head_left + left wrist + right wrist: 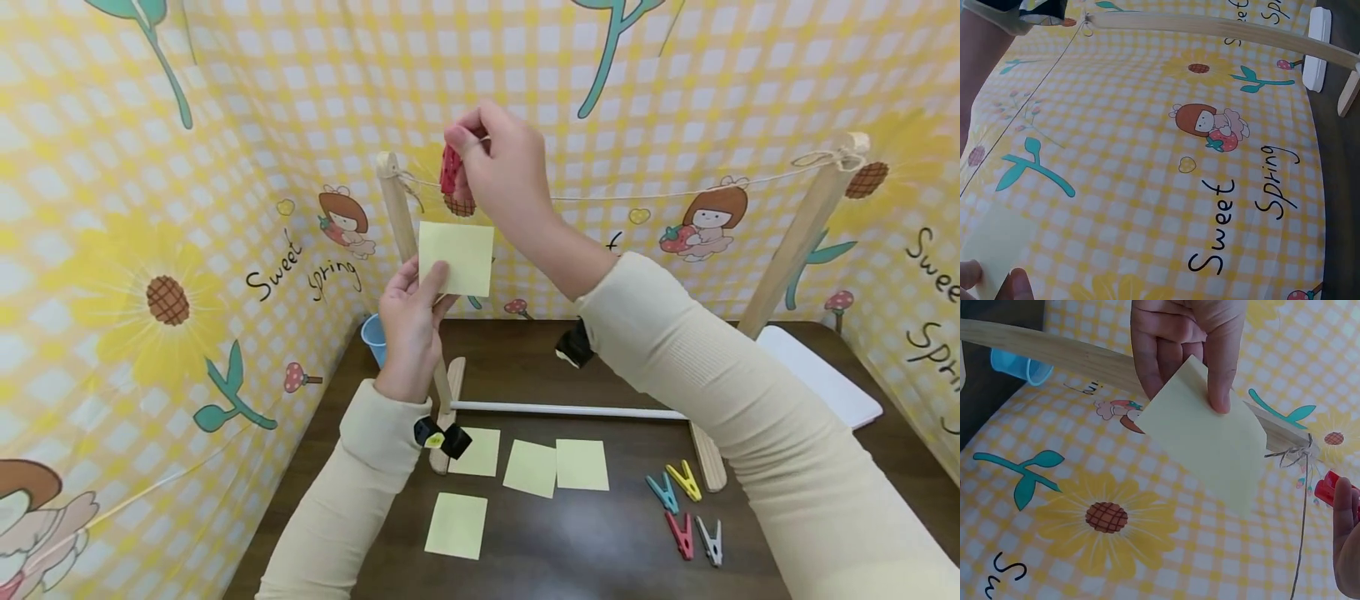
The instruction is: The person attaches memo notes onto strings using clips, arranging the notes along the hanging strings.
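Note:
A yellow sticky note (461, 250) is pinched between the thumb and fingers of my left hand (411, 321), just under the string (637, 197). Higher up, my right hand (506, 162) pinches a red clothespin (450, 171) beside the string's left part. In the right wrist view the sticky note (1210, 444) hangs tilted from the left hand (1191, 337), apart from the red clothespin (1329, 489) at the right edge. Only fingertips of the left hand and a pale part of the note (1000, 240) show in the left wrist view.
The string runs between two wooden posts (795, 242), joined low down by a white rod (570, 410). Several sticky notes (456, 525) lie on the dark table (570, 550). Several clothespins (679, 535) lie at the right. A blue cup (372, 337) stands behind the left post.

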`<state>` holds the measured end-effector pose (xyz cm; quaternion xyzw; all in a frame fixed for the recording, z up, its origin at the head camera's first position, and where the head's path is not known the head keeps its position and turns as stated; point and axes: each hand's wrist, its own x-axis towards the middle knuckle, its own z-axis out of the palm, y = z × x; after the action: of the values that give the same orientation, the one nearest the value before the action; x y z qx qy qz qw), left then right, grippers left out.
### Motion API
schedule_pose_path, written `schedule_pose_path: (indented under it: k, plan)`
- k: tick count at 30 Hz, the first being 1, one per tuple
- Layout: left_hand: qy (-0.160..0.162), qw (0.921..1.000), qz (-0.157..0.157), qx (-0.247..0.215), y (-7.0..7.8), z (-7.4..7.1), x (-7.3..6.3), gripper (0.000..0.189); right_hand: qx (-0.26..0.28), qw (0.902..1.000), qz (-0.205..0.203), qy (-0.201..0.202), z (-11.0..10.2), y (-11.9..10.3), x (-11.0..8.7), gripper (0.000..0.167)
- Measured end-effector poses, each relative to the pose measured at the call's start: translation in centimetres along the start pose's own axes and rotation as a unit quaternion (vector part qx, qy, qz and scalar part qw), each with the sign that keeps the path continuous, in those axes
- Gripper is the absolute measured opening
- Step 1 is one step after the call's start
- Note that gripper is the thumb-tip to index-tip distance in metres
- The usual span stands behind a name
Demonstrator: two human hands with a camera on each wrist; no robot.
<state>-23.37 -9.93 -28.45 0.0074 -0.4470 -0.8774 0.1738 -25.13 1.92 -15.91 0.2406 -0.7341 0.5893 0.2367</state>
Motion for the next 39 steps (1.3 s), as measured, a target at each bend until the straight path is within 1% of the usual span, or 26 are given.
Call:
schedule_pose_path:
  k: [4, 6, 11, 17, 20, 25, 29, 33, 35, 39]
  plan:
    - [0.001, 0.9998, 0.005, -0.018, 0.3, 0.4, 0.5, 0.016, -0.026, 0.9993, 0.025, 0.001, 0.9, -0.2, 1.0, 0.018]
    - [0.0, 0.9997, 0.006, -0.025, 0.5, 0.5, 0.7, 0.018, -0.028, 0.999, 0.035, -0.005, 1.2, -0.1, 1.2, 0.017]
    - [-0.002, 0.9993, 0.007, -0.036, 0.9, 1.1, 1.2, 0.019, -0.033, 0.9983, 0.043, -0.023, 1.7, 0.5, 1.2, 0.017]
    - [0.002, 0.9979, 0.017, -0.062, 1.4, 1.7, 1.6, 0.018, -0.054, 0.9974, 0.038, -0.029, 1.7, 1.2, 1.0, 0.018]
    - [0.003, 0.9981, 0.022, -0.057, 1.6, 1.8, 1.8, 0.019, -0.068, 0.9959, 0.048, -0.036, 1.7, 1.2, 1.0, 0.018]
    - [0.011, 0.9986, 0.025, -0.046, 1.8, 1.9, 1.9, 0.019, -0.055, 0.9942, 0.068, -0.064, 1.7, 1.3, 1.1, 0.023]
    - [0.016, 0.9986, 0.022, -0.045, 1.9, 1.8, 1.9, 0.024, -0.053, 0.9925, 0.071, -0.084, 1.6, 1.4, 1.0, 0.03]
    - [0.019, 0.9984, 0.02, -0.048, 1.9, 1.8, 1.9, 0.033, -0.063, 0.9907, 0.074, -0.096, 1.4, 1.3, 0.9, 0.037]
    - [0.019, 0.9986, 0.025, -0.043, 1.8, 1.8, 1.9, 0.035, -0.063, 0.9897, 0.078, -0.102, 1.3, 1.3, 0.9, 0.04]
    - [0.023, 0.9979, 0.03, -0.052, 1.6, 1.6, 1.8, 0.034, -0.042, 0.9893, 0.087, -0.11, 0.9, 1.3, 0.5, 0.043]
